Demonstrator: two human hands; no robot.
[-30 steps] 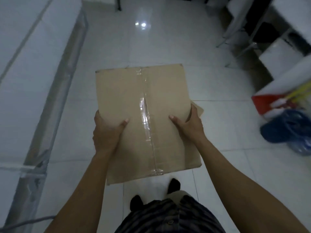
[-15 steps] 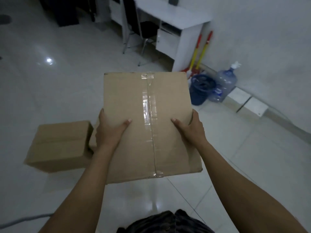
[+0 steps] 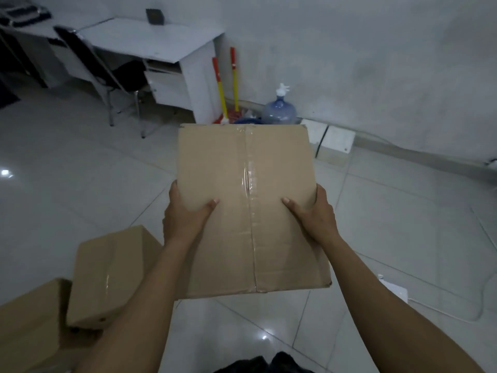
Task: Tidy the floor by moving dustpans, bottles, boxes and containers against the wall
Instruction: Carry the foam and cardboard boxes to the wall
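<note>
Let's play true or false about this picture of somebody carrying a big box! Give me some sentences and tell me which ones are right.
1. The left hand and right hand both grip the taped brown cardboard box. True.
2. The blue water jug with a white pump is near the grey wall. True.
3. The red-and-yellow stick handles are lying down flat. False: they stand upright beside the white desk.
4. No other boxes sit on the white tiled floor. False: two more brown cardboard boxes sit at the left.
</note>
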